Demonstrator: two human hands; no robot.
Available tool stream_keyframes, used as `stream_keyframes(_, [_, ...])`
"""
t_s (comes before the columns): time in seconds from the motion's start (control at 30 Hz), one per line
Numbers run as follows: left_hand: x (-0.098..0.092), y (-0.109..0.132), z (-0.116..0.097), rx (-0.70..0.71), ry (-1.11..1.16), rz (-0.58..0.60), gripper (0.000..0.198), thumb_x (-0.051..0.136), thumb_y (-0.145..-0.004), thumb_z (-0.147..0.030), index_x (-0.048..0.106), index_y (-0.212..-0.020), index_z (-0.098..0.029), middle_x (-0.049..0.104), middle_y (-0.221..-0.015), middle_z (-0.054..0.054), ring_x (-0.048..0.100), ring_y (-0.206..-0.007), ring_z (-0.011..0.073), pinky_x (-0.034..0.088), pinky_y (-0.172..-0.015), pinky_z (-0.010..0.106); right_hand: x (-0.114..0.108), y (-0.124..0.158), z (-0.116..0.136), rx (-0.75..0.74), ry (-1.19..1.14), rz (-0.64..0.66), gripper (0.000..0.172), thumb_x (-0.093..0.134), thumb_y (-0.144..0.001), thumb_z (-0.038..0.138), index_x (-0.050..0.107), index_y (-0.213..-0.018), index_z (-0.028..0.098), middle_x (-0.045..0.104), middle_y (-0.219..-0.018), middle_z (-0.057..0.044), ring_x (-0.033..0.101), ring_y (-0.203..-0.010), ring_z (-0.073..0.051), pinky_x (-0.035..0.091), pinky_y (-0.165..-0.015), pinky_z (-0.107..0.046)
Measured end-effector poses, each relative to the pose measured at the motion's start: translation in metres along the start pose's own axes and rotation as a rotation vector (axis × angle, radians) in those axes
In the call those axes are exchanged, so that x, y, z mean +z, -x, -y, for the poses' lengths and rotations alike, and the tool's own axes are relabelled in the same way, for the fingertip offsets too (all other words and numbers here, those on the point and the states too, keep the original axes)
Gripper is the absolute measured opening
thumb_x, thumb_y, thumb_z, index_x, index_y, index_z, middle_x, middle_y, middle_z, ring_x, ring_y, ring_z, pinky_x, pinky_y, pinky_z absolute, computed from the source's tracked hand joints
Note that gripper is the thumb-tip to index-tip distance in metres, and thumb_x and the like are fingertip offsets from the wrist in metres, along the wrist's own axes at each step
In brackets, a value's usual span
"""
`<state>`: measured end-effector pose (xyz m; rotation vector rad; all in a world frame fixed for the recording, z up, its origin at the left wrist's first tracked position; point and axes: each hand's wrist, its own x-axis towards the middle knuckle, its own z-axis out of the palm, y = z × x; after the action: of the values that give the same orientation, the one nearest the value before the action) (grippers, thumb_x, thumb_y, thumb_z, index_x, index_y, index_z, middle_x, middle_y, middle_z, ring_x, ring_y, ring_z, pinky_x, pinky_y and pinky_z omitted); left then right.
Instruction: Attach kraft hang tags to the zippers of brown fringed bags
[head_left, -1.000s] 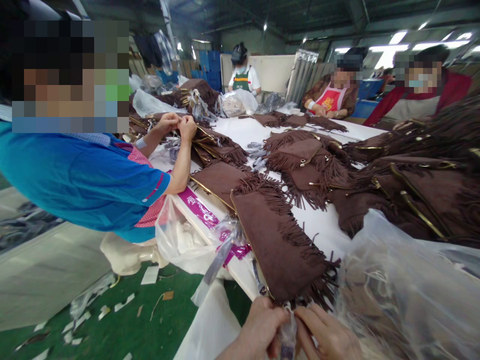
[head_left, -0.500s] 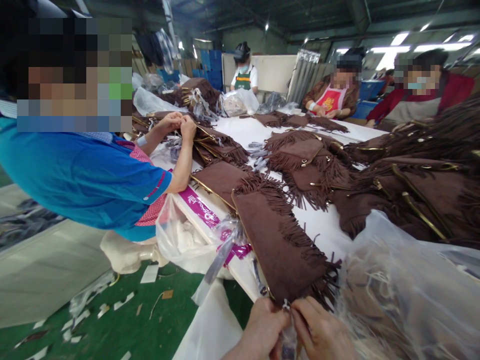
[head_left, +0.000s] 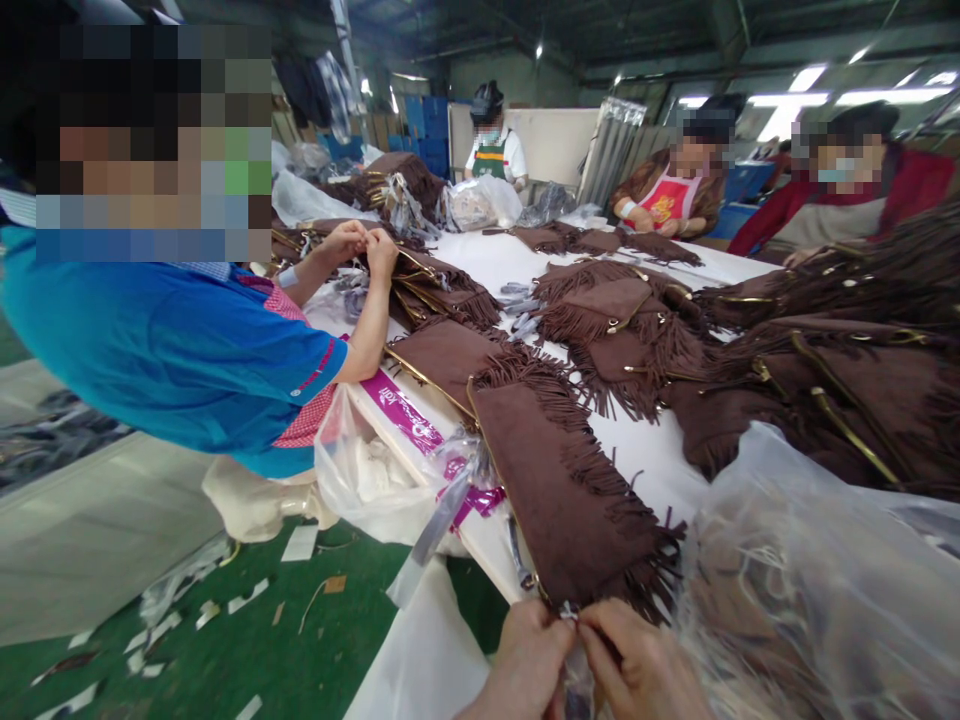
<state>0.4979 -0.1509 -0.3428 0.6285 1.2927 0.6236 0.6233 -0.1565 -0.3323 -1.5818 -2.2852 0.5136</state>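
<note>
Left hand [head_left: 529,645] and right hand [head_left: 637,655], both bare, pinching close together at the bottom edge.
Kinda mirrored pose tbh: backs of the hands facing up, fingers bent inward, fingertips of each almost meeting in the middle. Left one slants up from the lower left, right one leans in from the lower right. Lower fingers are partly hidden, and the frame crops the forearms.

Fringed brown pouch [head_left: 566,490] directly ahead of the hands [head_left: 531,645], clear plastic bag [head_left: 810,590] bulging to their right, narrow lane over white table [head_left: 651,455] between pouch and heaped bags [head_left: 855,390], white sheet [head_left: 431,650] hanging at left, open air over green floor [head_left: 330,650] beyond.
</note>
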Motion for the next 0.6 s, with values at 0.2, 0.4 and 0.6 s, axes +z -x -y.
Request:
stream_keyframes(0.2, [0.001,0.004,-0.007,-0.064,0.061,-0.013,0.010,0.046,-0.061,-0.018,0.053,-0.054,-0.013,0.046,-0.040,-0.001,0.042,-0.036,0.0087,0.025,-0.036,0.019,-0.002,0.002,-0.003,0.000,-0.043,0.059,0.019,0.038,-0.085,0.021,0.056,-0.078,0.022,0.062,-0.068,0.000,0.062,-0.060,-0.013,0.046,-0.053,-0.021])
stream_keyframes(0.4, [-0.001,0.005,0.000,0.020,0.120,-0.042,0.017,0.053,-0.057,-0.024,0.057,-0.067,-0.011,0.051,-0.048,-0.001,0.042,-0.039,0.0070,0.026,-0.037,0.019,0.002,0.002,-0.002,0.022,-0.029,-0.084,0.023,0.037,-0.086,0.030,0.055,-0.074,0.023,0.061,-0.063,0.000,0.061,-0.054,-0.013,0.045,-0.047,-0.021])
stream_keyframes(0.6, [0.002,0.003,0.009,-0.093,0.453,-0.011,0.035,0.054,-0.042,-0.019,0.057,-0.076,-0.012,0.051,-0.045,-0.004,0.031,-0.028,0.0034,0.016,-0.031,0.019,-0.004,0.005,-0.005,0.149,-0.212,-0.035,0.021,0.041,-0.085,0.035,0.056,-0.076,0.023,0.063,-0.063,0.000,0.060,-0.053,-0.012,0.047,-0.049,-0.019])
